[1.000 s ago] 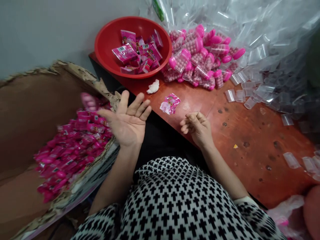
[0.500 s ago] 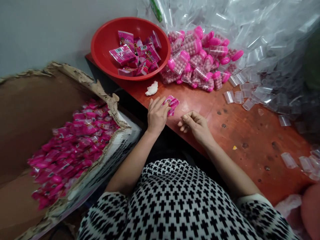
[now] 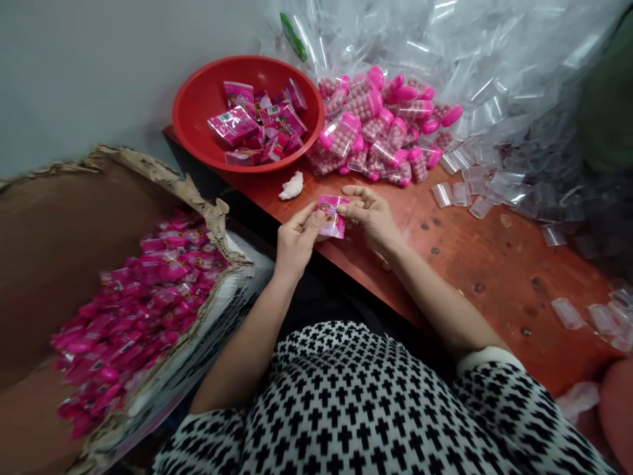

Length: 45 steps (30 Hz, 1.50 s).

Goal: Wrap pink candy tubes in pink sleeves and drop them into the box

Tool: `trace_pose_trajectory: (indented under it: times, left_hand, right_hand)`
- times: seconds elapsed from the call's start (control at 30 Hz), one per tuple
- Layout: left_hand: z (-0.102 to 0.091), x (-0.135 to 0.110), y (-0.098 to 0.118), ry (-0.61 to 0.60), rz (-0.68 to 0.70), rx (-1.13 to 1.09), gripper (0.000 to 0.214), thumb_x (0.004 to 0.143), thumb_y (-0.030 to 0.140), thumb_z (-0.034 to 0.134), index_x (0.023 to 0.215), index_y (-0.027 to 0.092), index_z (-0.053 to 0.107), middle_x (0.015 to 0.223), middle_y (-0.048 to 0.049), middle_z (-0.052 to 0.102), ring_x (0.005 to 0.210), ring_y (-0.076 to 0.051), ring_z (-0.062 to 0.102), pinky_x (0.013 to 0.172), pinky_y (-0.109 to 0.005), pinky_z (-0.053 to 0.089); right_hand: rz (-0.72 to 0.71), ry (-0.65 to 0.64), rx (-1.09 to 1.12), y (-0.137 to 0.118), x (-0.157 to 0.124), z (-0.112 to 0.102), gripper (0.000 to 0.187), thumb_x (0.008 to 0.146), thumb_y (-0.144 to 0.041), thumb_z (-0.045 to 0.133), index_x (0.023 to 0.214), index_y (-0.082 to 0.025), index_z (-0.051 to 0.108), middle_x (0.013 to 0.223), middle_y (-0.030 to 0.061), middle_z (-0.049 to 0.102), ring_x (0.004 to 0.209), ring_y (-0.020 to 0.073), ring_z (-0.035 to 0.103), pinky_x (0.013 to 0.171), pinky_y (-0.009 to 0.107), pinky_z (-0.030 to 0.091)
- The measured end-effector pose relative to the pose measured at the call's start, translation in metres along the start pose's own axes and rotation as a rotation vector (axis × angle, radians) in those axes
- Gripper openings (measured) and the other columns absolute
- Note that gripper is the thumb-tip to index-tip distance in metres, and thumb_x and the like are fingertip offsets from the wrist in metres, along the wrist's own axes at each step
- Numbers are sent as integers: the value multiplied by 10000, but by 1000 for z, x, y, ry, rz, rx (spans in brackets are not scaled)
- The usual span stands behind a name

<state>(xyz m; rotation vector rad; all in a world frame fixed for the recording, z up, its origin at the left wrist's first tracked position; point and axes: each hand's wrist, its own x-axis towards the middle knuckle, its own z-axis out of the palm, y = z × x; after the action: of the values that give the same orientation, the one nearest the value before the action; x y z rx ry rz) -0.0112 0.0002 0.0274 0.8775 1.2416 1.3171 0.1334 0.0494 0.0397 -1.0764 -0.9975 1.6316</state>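
Observation:
A small pink printed packet (image 3: 332, 218) is held just above the table's front edge. My left hand (image 3: 297, 243) pinches its left side between thumb and fingers. On its right side, my right hand (image 3: 370, 218) grips the upper edge, thumb on top. Just beyond the hands lies a crumpled white lump (image 3: 291, 186). Behind it stands a red bowl (image 3: 192, 142) holding several similar pink packets. To its right is a heap of clear tubes with pink caps, filled with small pink balls (image 3: 366, 128).
On the left, a torn cardboard box (image 3: 44, 218) holds a pile of pink-wrapped pieces (image 3: 143, 297). Many empty clear plastic tubes (image 3: 494, 178) spread over the right and back of the red-brown table (image 3: 459, 257). A green object (image 3: 293, 36) lies at the back.
My left hand has lifted the packet off the table and turned it face up. My right hand has moved left and taken hold of it. The view has shifted slightly.

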Motion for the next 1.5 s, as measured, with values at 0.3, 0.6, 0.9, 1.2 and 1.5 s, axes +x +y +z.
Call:
trace_pose_trajectory:
  times: [0.3,0.6,0.9,1.2,1.5]
  left_hand:
    - [2,2,7,-72,-392,-181,277,528,263,865,675,70,731,694,-87,708,641,-152,682,616,-236,595]
    - [15,-7,5,62,-487,-447,223,550,198,851,651,96,681,630,-30,677,557,-109,638,538,-218,574]
    - [9,-12,14,33,-386,-431,178,654,247,752,660,112,637,645,-25,659,607,-152,664,581,-287,586]
    - [14,-6,6,34,-447,-437,165,588,155,800,668,103,665,665,-29,680,614,-117,651,595,-233,576]
    - [17,-7,0,77,-449,-526,125,706,169,751,765,99,666,709,-46,706,614,-130,666,628,-281,589]
  right_hand:
    - [-111,-111,-396,-6,10,-24,362,681,-444,755,873,-195,575,593,-65,583,526,95,498,522,226,374]
    - [-485,372,-1499,-54,49,-78,189,898,-262,525,1016,-158,630,1108,148,648,1042,285,557,884,430,439]
    - [-506,132,-1762,-61,60,-86,277,939,-279,436,1131,-145,583,1040,154,692,1038,286,544,887,427,412]
    - [-664,-239,-1362,-32,-10,-142,359,830,-108,423,1079,-213,659,1313,64,632,1324,233,469,1088,509,313]
    - [-103,555,-1547,-28,-56,-88,426,902,-501,482,1020,-116,620,840,188,715,794,315,682,740,448,495]
